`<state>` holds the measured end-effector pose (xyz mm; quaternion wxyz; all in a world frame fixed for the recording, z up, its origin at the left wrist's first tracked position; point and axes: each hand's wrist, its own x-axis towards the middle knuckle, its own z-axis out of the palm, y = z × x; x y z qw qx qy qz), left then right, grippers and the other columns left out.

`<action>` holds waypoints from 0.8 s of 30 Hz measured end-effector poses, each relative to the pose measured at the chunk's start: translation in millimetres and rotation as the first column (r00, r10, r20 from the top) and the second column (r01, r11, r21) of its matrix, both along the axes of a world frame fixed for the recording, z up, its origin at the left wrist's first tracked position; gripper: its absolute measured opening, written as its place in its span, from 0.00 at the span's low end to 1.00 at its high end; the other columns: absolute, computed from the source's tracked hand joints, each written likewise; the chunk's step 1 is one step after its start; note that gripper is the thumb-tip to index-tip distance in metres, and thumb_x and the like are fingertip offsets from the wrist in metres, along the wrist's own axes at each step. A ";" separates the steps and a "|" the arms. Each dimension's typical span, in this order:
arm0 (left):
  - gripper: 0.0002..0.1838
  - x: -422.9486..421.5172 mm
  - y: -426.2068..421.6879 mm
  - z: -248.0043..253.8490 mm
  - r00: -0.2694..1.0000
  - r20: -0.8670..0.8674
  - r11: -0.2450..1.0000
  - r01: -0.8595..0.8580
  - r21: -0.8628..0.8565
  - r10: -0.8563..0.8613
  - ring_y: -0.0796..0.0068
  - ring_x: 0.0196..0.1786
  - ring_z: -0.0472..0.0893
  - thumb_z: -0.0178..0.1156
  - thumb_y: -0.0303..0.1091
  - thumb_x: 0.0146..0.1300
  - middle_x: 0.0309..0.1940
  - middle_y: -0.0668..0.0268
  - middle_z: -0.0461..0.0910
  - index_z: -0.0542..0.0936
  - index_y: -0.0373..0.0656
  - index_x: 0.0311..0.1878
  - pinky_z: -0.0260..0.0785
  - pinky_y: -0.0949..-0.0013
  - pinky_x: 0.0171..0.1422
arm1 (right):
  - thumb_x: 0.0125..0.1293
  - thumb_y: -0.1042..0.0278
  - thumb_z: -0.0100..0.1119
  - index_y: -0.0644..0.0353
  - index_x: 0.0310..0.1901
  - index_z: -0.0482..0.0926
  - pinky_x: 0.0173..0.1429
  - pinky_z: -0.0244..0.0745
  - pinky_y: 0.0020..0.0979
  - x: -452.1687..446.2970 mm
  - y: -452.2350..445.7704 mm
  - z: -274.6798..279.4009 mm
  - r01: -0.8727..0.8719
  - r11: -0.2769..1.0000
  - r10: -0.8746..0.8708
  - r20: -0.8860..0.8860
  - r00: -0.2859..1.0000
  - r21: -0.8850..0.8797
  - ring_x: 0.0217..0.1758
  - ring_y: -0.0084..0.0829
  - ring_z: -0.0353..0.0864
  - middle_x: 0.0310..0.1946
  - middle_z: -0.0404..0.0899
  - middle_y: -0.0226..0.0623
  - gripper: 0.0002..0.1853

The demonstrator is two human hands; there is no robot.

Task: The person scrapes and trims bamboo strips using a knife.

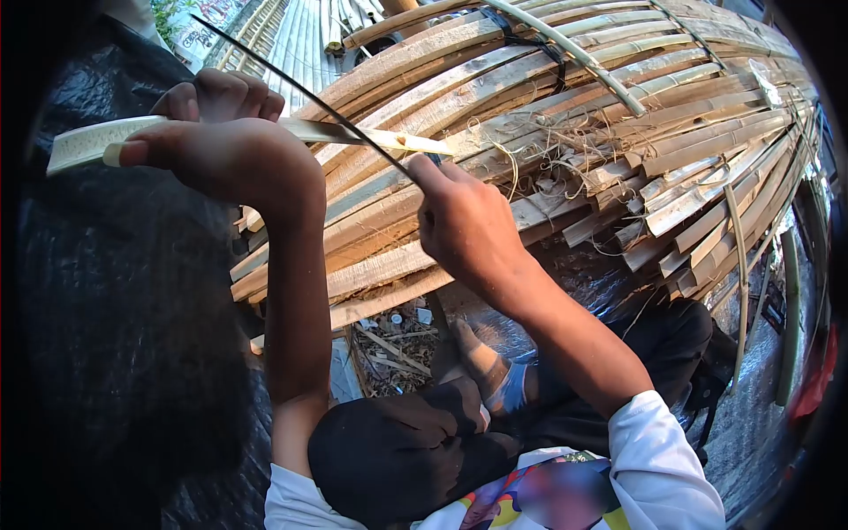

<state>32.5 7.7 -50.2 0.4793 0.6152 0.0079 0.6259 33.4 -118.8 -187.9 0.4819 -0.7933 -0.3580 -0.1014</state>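
Note:
My left hand (243,155) is closed around a pale split bamboo strip (93,146), thumb along its near face. The strip runs from the left side, through the hand, to a narrower end near my right hand (473,225). That hand is closed on the handle of a long, thin, dark-bladed knife (296,81), its grip mostly hidden by the fingers. The blade slants up and to the left and crosses the bamboo strip between my two hands. Whether the edge bites into the strip, I cannot tell.
A big pile of split bamboo lengths (406,265) lies ahead and to the right, with curly shavings (565,150) on top. My bent knees are below my arms. Black plastic sheeting (132,309) covers the left side. Wood scraps (397,353) litter the ground near my foot.

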 end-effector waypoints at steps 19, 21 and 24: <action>0.36 -12.1 3.8 -11.9 0.999 0.035 0.999 -0.037 0.022 0.036 0.78 0.20 0.48 0.20 0.80 0.62 0.17 0.72 0.52 0.55 0.53 0.29 0.42 0.74 0.23 | 0.61 0.76 0.48 0.57 0.48 0.69 0.35 0.72 0.57 17.5 -0.3 -72.0 0.043 0.994 -0.063 -0.205 0.977 -0.099 0.31 0.59 0.79 0.30 0.77 0.52 0.13; 0.36 -10.9 3.0 -9.2 0.998 0.057 0.998 0.011 0.059 -0.015 0.78 0.20 0.48 0.21 0.80 0.62 0.17 0.72 0.51 0.55 0.53 0.29 0.42 0.74 0.24 | 0.60 0.77 0.48 0.57 0.48 0.70 0.36 0.72 0.57 30.6 -6.2 -85.3 0.009 0.985 -0.050 -0.235 0.971 -0.174 0.33 0.60 0.79 0.32 0.78 0.55 0.14; 0.36 -0.8 -13.7 -5.7 0.995 0.026 0.992 -0.099 0.078 0.097 0.77 0.21 0.48 0.21 0.79 0.63 0.17 0.71 0.53 0.55 0.52 0.30 0.42 0.74 0.24 | 0.58 0.77 0.49 0.57 0.48 0.70 0.36 0.72 0.56 28.3 -9.6 -63.4 0.009 0.998 -0.020 -0.181 0.983 -0.059 0.34 0.60 0.79 0.33 0.79 0.54 0.15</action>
